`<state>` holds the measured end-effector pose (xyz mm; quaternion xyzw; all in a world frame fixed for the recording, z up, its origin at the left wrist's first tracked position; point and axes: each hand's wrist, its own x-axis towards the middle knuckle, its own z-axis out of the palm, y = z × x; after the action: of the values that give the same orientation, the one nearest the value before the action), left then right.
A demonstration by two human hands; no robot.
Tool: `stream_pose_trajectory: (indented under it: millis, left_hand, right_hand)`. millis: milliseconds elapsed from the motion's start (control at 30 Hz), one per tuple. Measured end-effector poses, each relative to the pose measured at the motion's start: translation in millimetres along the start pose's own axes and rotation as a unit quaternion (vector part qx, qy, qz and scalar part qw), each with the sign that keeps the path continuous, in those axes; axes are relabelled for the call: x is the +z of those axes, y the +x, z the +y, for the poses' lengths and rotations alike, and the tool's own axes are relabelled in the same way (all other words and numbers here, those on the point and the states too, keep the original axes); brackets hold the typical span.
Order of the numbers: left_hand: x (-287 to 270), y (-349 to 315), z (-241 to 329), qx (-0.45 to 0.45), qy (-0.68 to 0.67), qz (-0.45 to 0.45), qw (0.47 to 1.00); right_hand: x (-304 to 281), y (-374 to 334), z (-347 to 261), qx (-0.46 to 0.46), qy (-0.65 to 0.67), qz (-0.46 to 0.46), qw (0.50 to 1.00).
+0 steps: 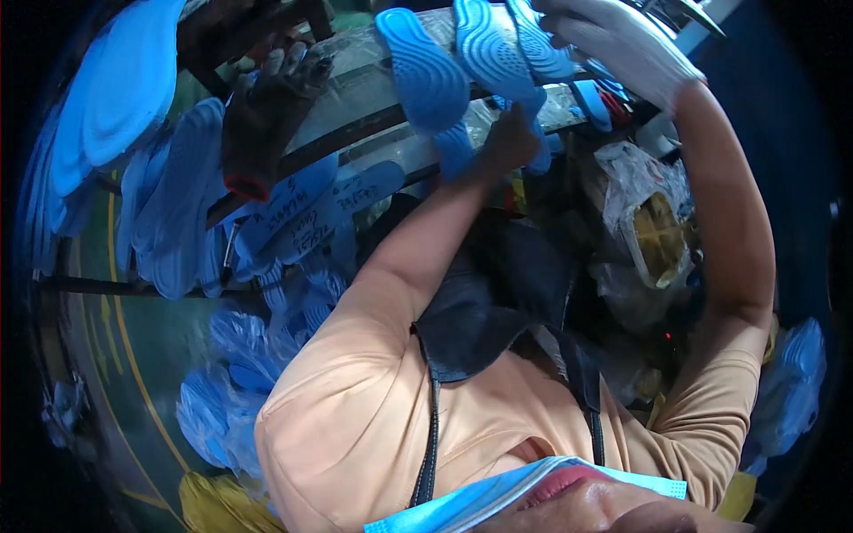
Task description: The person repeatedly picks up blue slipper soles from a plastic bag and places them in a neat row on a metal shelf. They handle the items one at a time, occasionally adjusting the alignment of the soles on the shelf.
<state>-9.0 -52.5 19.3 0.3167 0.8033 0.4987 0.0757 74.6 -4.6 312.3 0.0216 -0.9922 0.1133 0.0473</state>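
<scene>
Several blue insoles with wavy ridges lie across the work surface at the top. One insole (422, 71) rests at the left of the group, and a middle insole (493, 44) lies beside it. My left hand (511, 140), bare and in shadow, has its fingers curled at the lower end of the middle ones, closed on the edge of a blue insole (537, 133). In a white glove, my right hand (617, 44) reaches over the rightmost insole (540, 44). Its fingers stretch out over the top of that insole, partly cut off by the upper edge.
Stacked blue insoles (124, 80) stand at the left, with more insoles (173, 200) hanging below. A dark glove (267, 115) with a red cuff lies over the bench rail (346, 133). Clear plastic bags (644, 213) sit at right. Yellow bags (222, 505) lie low at left.
</scene>
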Motion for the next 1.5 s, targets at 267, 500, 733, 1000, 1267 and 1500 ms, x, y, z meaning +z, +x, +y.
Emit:
stream_pose_trajectory:
  millis: [267, 500, 733, 1000, 1267, 1500]
  left_hand:
    - [-1.9, -78.4, 133.9, 0.015, -0.646, -0.359, 0.674]
    - [68.5, -128.3, 211.5, -0.067, -0.66, -0.496, 0.561]
    - [120.3, -114.9, 238.7, -0.153, -0.57, -0.459, 0.664]
    - [78.6, -65.5, 79.5, 0.134, 0.125, -0.124, 0.975]
    - [-7.7, -30.7, -45.3, -0.09, 0.432, 0.157, 0.884]
    - [-16.7, -14.4, -85.5, -0.001, 0.47, 0.23, 0.852]
  right_hand:
    - [-77.7, -175.3, 87.5, 0.128, 0.093, 0.155, 0.975]
    - [-116.4, -274.0, 144.6, 0.177, -0.057, 0.14, 0.973]
    - [-103.6, -290.5, 202.5, 0.18, -0.149, 0.027, 0.972]
    - [-55.8, -241.6, 345.0, 0.199, 0.217, -0.207, 0.933]
    - [-66.6, -251.8, 283.2, 0.442, 0.031, -0.091, 0.892]
    - [-142.4, -189.1, 337.6, 0.236, 0.046, 0.116, 0.964]
